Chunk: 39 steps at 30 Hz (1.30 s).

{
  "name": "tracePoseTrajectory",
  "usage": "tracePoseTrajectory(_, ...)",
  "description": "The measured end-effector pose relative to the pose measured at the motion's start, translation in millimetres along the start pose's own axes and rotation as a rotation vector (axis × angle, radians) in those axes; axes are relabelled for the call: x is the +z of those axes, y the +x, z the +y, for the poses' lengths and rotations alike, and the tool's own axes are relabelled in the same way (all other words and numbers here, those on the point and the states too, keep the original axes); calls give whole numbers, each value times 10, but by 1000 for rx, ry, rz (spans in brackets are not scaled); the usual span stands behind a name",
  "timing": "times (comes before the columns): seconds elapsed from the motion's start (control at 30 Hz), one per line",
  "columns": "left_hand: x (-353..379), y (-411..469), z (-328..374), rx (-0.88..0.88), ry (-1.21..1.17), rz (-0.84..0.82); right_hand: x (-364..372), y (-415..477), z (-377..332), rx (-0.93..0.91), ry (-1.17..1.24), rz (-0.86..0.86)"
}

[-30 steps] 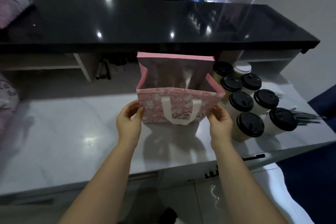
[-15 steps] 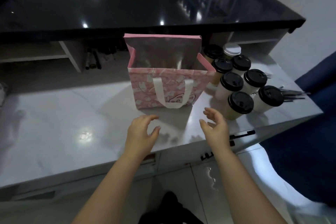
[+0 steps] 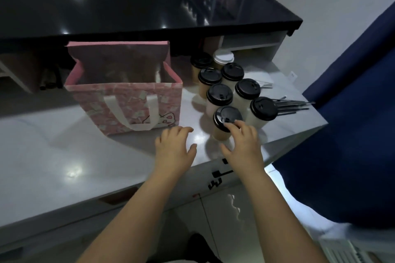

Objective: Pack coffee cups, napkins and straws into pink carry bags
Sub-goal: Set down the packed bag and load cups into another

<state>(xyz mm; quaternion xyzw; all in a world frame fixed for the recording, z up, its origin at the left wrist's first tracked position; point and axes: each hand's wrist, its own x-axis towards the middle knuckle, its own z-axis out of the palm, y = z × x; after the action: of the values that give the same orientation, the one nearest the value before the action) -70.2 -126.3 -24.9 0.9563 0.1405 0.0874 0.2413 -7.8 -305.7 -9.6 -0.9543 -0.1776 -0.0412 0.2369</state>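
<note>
8 cups (image 3: pixel 219 94), straws (image 3: pixel 292 105) partly hidden, bag (image 3: pixel 126 100) interior dim

Dim light hides the inside of the pink carry bag (image 3: pixel 128 111); what it holds cannot be told. Fingertips (image 3: pixel 241 127) of the right hand (image 3: pixel 243 147) cover the near rim of the nearest coffee cup (image 3: pixel 221 135), with contact unclear. The black straws (image 3: pixel 295 105) vanish behind the rightmost coffee cup (image 3: pixel 263 111). The desk (image 3: pixel 64 156) runs off the left edge, and both forearms run off the bottom.
</note>
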Motion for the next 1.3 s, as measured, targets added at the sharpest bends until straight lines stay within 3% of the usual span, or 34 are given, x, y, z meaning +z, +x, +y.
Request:
tracePoseTrajectory(0.27,159,283,518,-33,20,83,193,617,250,-75,-77,-126)
tracePoseTrajectory(0.5,16,364,840,8,7,223,186,581,378,-183,-24,-121)
tracePoseTrajectory(0.73,-604,722,1096,131,41,453,-563,749,302,-520,36,-51)
tracePoseTrajectory(1.07,-1803,699,300,-89,198,689,-1320,1664,-890,-722,174,197)
tracePoseTrajectory(1.2,-2033,522,-243,-142,172,635,-1127,1618,-1543,-803,277,116)
tracePoseTrajectory(1.3,-2164,503,-601,-159,-2,555,-800,1512,-1964,-845,233,56)
